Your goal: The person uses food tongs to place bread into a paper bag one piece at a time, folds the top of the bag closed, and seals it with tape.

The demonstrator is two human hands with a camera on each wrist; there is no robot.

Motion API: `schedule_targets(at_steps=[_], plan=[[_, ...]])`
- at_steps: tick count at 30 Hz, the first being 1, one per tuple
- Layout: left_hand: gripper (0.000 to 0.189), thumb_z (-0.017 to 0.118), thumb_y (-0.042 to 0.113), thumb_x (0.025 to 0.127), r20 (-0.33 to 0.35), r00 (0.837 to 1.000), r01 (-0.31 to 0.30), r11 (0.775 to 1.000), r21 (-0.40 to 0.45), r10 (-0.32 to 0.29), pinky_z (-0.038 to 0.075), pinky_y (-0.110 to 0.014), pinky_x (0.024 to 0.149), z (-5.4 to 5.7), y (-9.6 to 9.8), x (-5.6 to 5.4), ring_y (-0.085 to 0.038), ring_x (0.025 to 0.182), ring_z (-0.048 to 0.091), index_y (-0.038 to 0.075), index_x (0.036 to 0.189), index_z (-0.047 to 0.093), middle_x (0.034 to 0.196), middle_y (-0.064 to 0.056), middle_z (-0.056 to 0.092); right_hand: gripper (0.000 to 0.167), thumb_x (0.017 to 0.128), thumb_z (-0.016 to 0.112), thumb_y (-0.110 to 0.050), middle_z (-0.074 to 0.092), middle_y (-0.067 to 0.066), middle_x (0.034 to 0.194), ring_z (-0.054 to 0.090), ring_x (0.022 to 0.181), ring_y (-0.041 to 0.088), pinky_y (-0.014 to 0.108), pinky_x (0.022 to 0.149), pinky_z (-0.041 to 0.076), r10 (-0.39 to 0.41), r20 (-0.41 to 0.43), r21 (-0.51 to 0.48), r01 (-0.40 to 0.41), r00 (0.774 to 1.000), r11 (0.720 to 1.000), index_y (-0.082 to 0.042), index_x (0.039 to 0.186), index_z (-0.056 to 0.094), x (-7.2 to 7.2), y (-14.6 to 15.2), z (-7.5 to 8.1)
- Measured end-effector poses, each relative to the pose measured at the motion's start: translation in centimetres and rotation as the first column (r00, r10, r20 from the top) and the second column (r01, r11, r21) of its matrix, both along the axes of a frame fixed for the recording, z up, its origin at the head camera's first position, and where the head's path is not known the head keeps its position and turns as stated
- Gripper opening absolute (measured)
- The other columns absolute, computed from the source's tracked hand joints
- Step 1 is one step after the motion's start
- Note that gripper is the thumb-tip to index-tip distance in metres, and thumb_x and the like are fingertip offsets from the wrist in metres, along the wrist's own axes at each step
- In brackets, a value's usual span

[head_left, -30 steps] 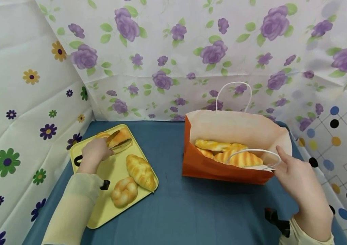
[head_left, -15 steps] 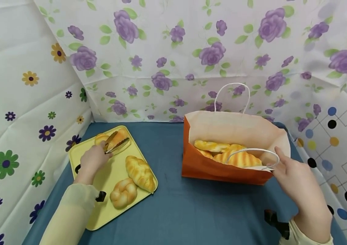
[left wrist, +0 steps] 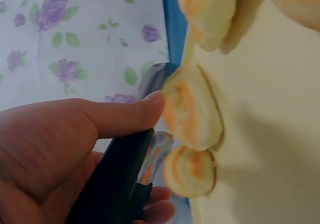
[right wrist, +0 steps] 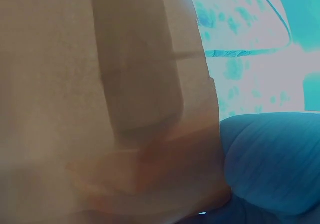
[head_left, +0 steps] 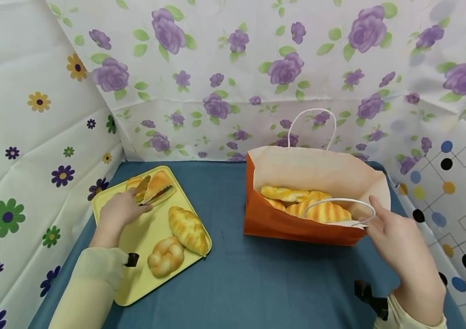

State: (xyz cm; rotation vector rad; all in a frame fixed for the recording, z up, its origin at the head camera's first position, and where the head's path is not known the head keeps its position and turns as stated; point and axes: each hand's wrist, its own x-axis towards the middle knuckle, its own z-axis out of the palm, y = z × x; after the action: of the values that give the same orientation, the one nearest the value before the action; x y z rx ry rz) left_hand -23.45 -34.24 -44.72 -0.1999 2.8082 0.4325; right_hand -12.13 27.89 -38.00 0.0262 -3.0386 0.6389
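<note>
My left hand (head_left: 119, 212) grips a pair of tongs by its dark handle (left wrist: 112, 169), over the far end of a yellow tray (head_left: 140, 237). In the head view the tongs' metal arms (head_left: 161, 195) are spread on either side of a wedge-shaped bread piece (head_left: 159, 182). A small round bread (left wrist: 190, 171) lies beside that piece. Nearer on the tray sit a braided loaf (head_left: 188, 230) and a knotted roll (head_left: 166, 257). My right hand (head_left: 399, 237) pinches the right front rim of an orange paper bag (head_left: 299, 232), its thumb over the edge; the other fingers are partly hidden.
Several loaves (head_left: 319, 210) lie inside the bag, which gapes upward. Its white rope handles (head_left: 312, 110) stand up at the back and droop over the front. A blue cloth (head_left: 233, 274) covers the table, with flowered curtains (head_left: 216, 82) behind and at the sides.
My left hand has shifted slightly left, and the tongs' arms stand wider apart around the wedge-shaped bread. My right hand has stayed at the bag's rim.
</note>
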Motion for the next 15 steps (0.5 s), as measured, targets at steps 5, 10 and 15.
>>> schedule_targets(at_steps=[5, 10, 15], plan=[[0.099, 0.076, 0.051, 0.097, 0.002, 1.0, 0.02, 1.0, -0.007, -0.02, 0.049, -0.07, 0.095, 0.92, -0.67, 0.72, -0.062, 0.133, 0.048, -0.006, 0.164, 0.032, 0.153, -0.043, 0.041, 0.06, 0.111, 0.046, -0.019, 0.036, -0.003, 0.054, 0.032, 0.048, 0.02, 0.035, 0.051, 0.029, -0.003, -0.007, 0.004, 0.003, 1.0, 1.0, 0.003, 0.165, 0.032, 0.1, -0.1, -0.08], [0.098, 0.08, 0.046, 0.095, 0.019, 0.999, 0.027, 0.998, -0.059, -0.026, 0.051, -0.068, 0.09, 0.65, -0.58, 1.06, -0.061, 0.128, 0.053, -0.007, 0.163, 0.033, 0.151, -0.043, 0.044, 0.059, 0.112, 0.047, -0.019, 0.038, -0.002, 0.054, 0.033, 0.049, 0.021, 0.036, 0.051, 0.029, 0.002, -0.031, 0.01, -0.002, 1.0, 1.0, 0.005, 0.164, 0.034, 0.11, -0.13, -0.2], [0.094, 0.079, 0.043, 0.096, 0.015, 1.0, 0.019, 0.995, -0.097, -0.018, 0.055, -0.064, 0.083, -0.03, -0.33, 0.8, -0.058, 0.122, 0.057, -0.006, 0.163, 0.035, 0.147, -0.043, 0.047, 0.059, 0.113, 0.047, -0.021, 0.036, -0.002, 0.054, 0.033, 0.049, 0.021, 0.036, 0.052, 0.029, 0.006, -0.026, 0.014, -0.005, 1.0, 1.0, 0.005, 0.164, 0.033, -0.04, -0.29, -0.08]])
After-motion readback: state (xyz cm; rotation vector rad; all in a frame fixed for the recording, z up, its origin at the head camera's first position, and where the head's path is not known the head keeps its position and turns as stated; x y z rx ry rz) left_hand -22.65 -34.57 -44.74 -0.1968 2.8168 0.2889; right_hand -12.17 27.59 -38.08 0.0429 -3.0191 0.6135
